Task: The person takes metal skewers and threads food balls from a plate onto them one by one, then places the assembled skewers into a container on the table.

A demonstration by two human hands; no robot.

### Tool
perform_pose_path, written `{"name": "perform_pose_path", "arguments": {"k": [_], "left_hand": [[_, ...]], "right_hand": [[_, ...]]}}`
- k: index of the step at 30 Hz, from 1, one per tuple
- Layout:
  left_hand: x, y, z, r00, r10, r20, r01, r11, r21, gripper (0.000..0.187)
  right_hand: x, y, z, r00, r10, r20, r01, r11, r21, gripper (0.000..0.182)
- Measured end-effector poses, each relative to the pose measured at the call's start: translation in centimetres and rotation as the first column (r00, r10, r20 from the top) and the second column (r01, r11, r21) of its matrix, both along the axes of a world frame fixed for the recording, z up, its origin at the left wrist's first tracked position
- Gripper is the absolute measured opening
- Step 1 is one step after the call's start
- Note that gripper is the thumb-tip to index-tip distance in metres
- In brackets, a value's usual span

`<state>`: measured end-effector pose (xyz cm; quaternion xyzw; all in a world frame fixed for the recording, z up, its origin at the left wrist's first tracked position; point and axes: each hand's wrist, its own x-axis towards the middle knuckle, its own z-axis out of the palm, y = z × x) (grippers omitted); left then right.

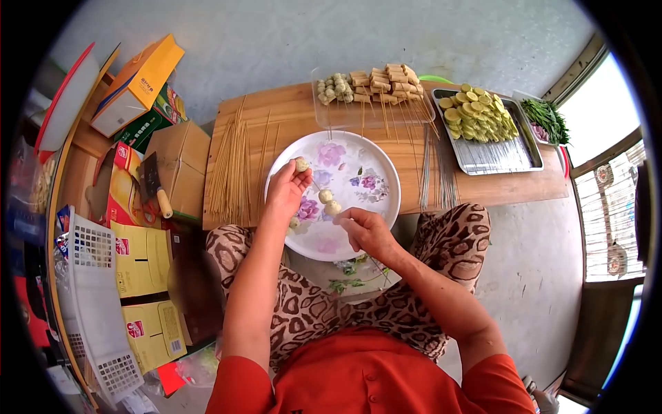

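Observation:
My left hand (288,185) is over the left side of a round white floral tray (378,207), its fingers closed on a pale speckled ball (301,164). My right hand (365,229) pinches a thin skewer (316,185) that slants up toward my left hand. Two similar balls (332,208) are threaded on that skewer, close to my right fingertips. The skewer's tip is apart from the ball in my left hand. Another ball (294,222) lies on the tray beside my left wrist, partly hidden by it.
Bare skewers (231,162) lie on the wooden table (289,103). Behind the tray, a clear container (324,119) holds filled skewers. To the right stand a metal tray (496,162) of sliced green rounds (483,114) and chopped greens (545,119). Boxes and a cleaver (153,181) are at left.

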<state>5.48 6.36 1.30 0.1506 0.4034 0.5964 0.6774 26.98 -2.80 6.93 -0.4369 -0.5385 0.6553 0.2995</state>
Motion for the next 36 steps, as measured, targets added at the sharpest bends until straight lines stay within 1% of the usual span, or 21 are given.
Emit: {"name": "perform_pose_path", "arguments": {"k": [14, 20, 22, 26, 28, 32, 34, 35, 36], "left_hand": [[0.3, -0.2, -0.2, 0.999, -0.026, 0.018, 0.026, 1.000, 0.001, 0.023], [0.9, -0.6, 0.5, 0.996, -0.086, 0.012, 0.086, 0.996, -0.004, 0.021], [1.1, -0.7, 0.7, 0.995, -0.100, -0.002, 0.100, 0.995, 0.004, 0.026], [1.7, -1.0, 1.1, 0.992, -0.122, -0.012, 0.122, 0.992, -0.022, 0.025], [2.3, -1.5, 1.2, 0.980, -0.197, 0.019, 0.198, 0.980, -0.031, 0.024], [2.6, -1.7, 1.2, 0.975, -0.221, 0.027, 0.222, 0.974, -0.047, 0.024], [2.7, -1.7, 1.2, 0.960, -0.280, 0.023, 0.280, 0.960, -0.010, 0.025], [2.7, -1.7, 1.3, 0.960, -0.280, 0.024, 0.280, 0.960, -0.010, 0.025], [2.6, -1.7, 1.4, 0.961, -0.276, -0.014, 0.275, 0.961, -0.016, 0.026]], "right_hand": [[0.0, 0.0, 0.4, 0.999, -0.017, 0.028, 0.017, 1.000, 0.007, 0.021], [-0.2, 0.2, 0.2, 0.999, -0.038, 0.030, 0.037, 0.999, 0.032, 0.021], [-0.2, 0.2, 0.3, 0.998, -0.053, 0.026, 0.052, 0.998, 0.025, 0.021], [-0.3, 0.3, 0.1, 0.997, -0.081, 0.019, 0.081, 0.997, 0.014, 0.020], [-0.4, 0.6, -0.1, 0.994, -0.111, 0.025, 0.111, 0.994, 0.000, 0.020], [-0.4, 0.9, -0.6, 0.992, -0.125, 0.032, 0.124, 0.992, 0.005, 0.019], [-0.5, 0.9, -0.8, 0.990, -0.144, -0.009, 0.144, 0.990, -0.001, 0.019], [-0.5, 0.9, -0.8, 0.990, -0.144, -0.009, 0.144, 0.990, -0.001, 0.019], [-0.5, 0.9, -0.8, 0.989, -0.148, -0.016, 0.148, 0.989, 0.007, 0.018]]}}
